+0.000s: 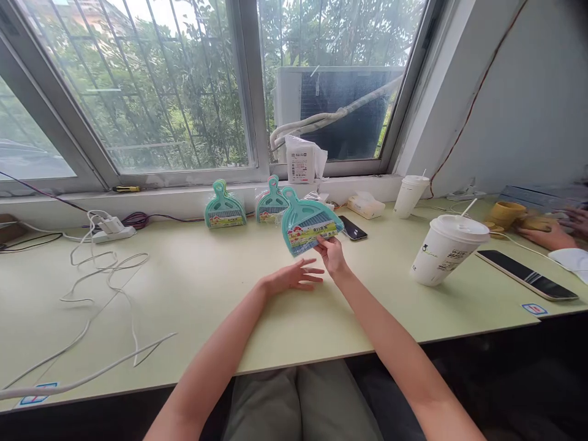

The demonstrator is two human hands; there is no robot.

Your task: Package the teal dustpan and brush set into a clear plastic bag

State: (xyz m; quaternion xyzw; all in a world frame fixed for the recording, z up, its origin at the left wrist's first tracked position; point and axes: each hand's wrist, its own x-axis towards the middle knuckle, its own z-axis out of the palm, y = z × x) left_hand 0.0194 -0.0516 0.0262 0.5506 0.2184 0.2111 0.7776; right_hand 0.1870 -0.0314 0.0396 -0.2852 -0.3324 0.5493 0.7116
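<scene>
My right hand (pixel 331 254) pinches the lower edge of a teal mini dustpan set (pixel 307 222) in clear packaging and holds it tilted above the pale green desk (pixel 206 294). My left hand (pixel 294 277) hovers just left of it with fingers stretched out, holding nothing. Two more teal dustpan sets lean against the window ledge: one (pixel 224 208) at the left, another (pixel 271 203) partly behind the held one.
A black phone (pixel 353 228) and a tissue pack (pixel 365 205) lie behind my right hand. Two lidded paper cups (pixel 444 250) (pixel 410 195) stand to the right, near a second dark phone (pixel 526 274). White cables (pixel 101 269) and a power strip (pixel 113 228) sprawl left. Another person's hands (pixel 549 236) rest far right.
</scene>
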